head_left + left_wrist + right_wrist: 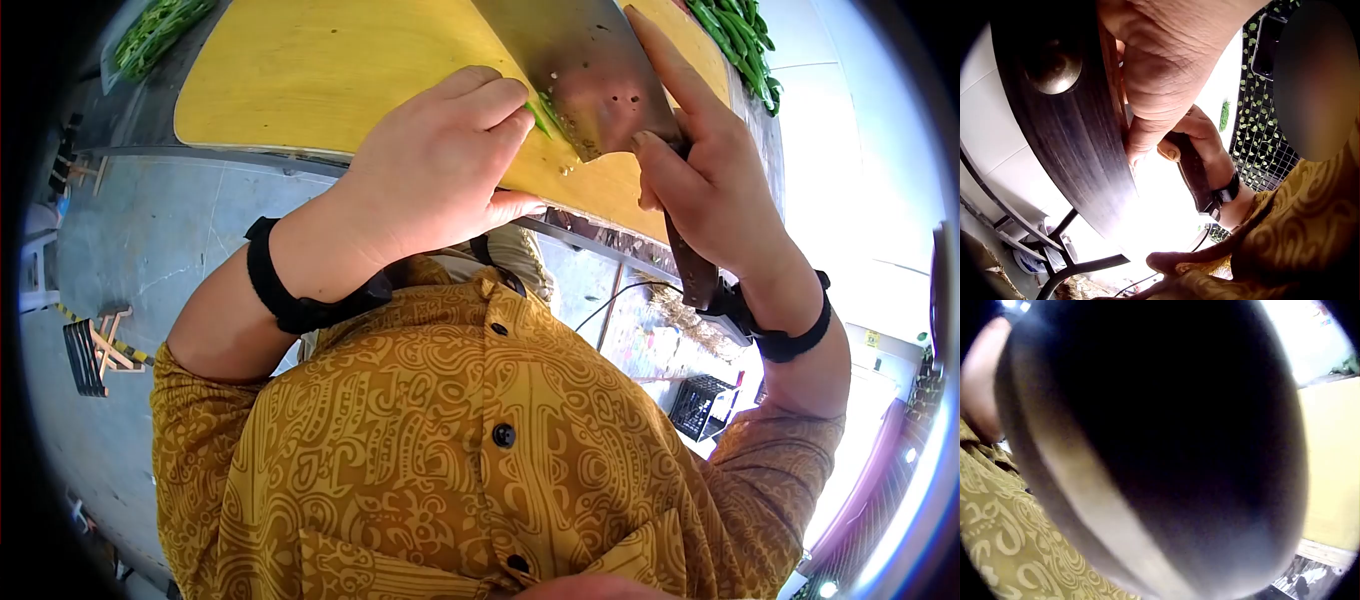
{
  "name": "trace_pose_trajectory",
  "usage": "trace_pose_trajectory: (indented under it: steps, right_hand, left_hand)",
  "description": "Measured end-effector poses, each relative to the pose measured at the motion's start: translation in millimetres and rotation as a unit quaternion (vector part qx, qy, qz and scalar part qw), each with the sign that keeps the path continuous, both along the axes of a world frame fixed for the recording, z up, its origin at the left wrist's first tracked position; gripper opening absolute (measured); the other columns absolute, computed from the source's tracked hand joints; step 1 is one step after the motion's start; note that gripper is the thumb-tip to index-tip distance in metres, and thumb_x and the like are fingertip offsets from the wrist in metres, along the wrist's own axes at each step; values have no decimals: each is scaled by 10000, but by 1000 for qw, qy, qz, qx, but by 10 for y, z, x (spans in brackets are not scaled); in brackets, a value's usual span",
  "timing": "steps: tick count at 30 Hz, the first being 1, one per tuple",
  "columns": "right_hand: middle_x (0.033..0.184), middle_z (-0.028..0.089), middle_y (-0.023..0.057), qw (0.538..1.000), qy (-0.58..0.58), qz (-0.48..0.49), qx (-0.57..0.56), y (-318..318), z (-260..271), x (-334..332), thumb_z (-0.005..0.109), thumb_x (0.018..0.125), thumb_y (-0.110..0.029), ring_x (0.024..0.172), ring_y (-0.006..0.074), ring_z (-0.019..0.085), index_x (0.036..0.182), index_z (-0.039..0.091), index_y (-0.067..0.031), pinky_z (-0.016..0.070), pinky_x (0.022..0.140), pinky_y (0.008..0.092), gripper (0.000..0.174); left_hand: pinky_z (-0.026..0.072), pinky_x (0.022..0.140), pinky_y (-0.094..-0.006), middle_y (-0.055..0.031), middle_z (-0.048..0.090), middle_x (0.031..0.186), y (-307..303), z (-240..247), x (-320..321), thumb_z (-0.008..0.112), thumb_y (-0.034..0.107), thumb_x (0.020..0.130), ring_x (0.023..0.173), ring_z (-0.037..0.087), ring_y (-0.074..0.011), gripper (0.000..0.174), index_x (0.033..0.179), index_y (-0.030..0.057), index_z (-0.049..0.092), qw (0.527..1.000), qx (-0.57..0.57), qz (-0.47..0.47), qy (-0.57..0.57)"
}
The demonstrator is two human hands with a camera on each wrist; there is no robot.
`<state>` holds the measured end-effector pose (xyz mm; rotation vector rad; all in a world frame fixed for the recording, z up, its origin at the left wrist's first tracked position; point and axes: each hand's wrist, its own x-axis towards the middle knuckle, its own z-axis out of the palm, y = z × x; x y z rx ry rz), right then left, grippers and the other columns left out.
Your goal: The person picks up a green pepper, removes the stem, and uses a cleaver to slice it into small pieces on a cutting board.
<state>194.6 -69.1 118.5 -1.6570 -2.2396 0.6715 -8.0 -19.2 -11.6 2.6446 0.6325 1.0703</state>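
Note:
My left hand (pixel 440 160) rests on the yellow cutting board (pixel 300 70), fingers bent over a green pepper (pixel 540 118). Only a narrow green tip shows past the fingertips; the rest is hidden under the hand. The left thumb points toward the board's near edge. My right hand (pixel 710 180) grips a cleaver by its dark handle (pixel 692 265), with the index finger stretched along the broad blade (pixel 600 75). The blade stands just right of the left fingertips, beside the green tip. The handle's dark end (pixel 1179 450) blocks most of the right wrist view.
Pale seeds (pixel 567 170) lie by the blade's corner. Whole green peppers (pixel 735 40) are heaped at the far right, and shredded green pieces (pixel 160 35) at the far left. The table edge (pixel 250 157) runs close in front of the body. A black crate (pixel 703 405) stands below.

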Motion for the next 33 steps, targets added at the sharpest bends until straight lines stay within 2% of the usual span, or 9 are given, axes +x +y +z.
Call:
trace_pose_trajectory:
  steps: [5, 11, 17, 19, 22, 25, 28, 30, 33]
  right_hand:
    - [645, 587, 50, 999, -23, 47, 15, 10, 12, -34, 466, 826, 70, 522, 111, 538, 1506, 196, 26, 446, 515, 247, 732]
    - [561, 536, 41, 999, -45, 6, -21, -6, 58, -105, 463, 815, 73, 465, 124, 511, 1494, 213, 51, 420, 473, 266, 724]
    - [548, 527, 48, 997, -69, 20, -40, 42, 91, -137, 454, 802, 68, 458, 146, 521, 1482, 223, 72, 419, 465, 275, 718]
    - [571, 547, 57, 996, -91, 24, -7, 35, 112, -266, 455, 795, 69, 465, 156, 538, 1480, 223, 75, 434, 470, 281, 723]
    - [608, 574, 68, 994, -104, -1, -34, 100, 213, -448, 446, 790, 69, 473, 176, 558, 1482, 225, 64, 457, 483, 293, 727]
    - [695, 627, 94, 994, -107, 3, -30, 121, 86, -267, 440, 807, 63, 509, 196, 585, 1490, 224, 42, 488, 524, 291, 717]
    - [823, 679, 115, 995, -42, 37, 79, 151, -245, -111, 447, 838, 48, 576, 192, 611, 1497, 219, 23, 510, 581, 277, 698]
    - [909, 698, 118, 995, -1, 11, 98, 126, -251, -143, 458, 857, 36, 618, 171, 618, 1501, 211, 18, 515, 613, 263, 690]
    - [982, 705, 109, 997, 35, -68, 15, 61, -76, -238, 471, 869, 29, 649, 127, 606, 1506, 193, 18, 509, 634, 244, 694]
  left_hand:
    - [509, 876, -378, -111, 576, 1097, -12, 5, 20, 861, 267, 592, 1020, 584, -290, 567, 1020, -7, 610, 1000, 1, 7, -8]
    - [506, 882, -372, -104, 573, 1099, -13, 7, 21, 859, 282, 598, 1026, 578, -281, 571, 1022, -6, 608, 1000, 7, 14, -6]
    - [506, 878, -373, -98, 565, 1091, -4, 2, 10, 860, 285, 598, 1018, 574, -279, 582, 1031, -1, 597, 1000, -1, 9, -3]
    - [506, 877, -374, -98, 563, 1091, 0, 1, 11, 861, 284, 596, 1014, 573, -281, 584, 1032, 0, 595, 1000, -5, 6, -4]
    - [507, 875, -375, -99, 563, 1092, -3, 16, 2, 863, 282, 592, 1008, 574, -284, 587, 1031, 1, 595, 1000, -10, 3, 1]
    - [508, 870, -375, -99, 562, 1089, -12, 24, -6, 865, 280, 587, 1003, 575, -285, 591, 1033, 2, 595, 1000, -9, 3, 7]
    - [507, 864, -380, -101, 560, 1083, -17, 18, -30, 865, 275, 582, 999, 574, -288, 598, 1040, 3, 595, 1000, -7, 3, 16]
    - [505, 861, -385, -102, 558, 1077, -22, 20, -48, 864, 271, 580, 995, 572, -293, 600, 1044, 2, 596, 1000, -9, -2, 28]
    - [503, 856, -394, -105, 560, 1069, -32, 4, -26, 864, 262, 578, 992, 568, -303, 585, 1031, -2, 606, 1000, 18, 5, -9]
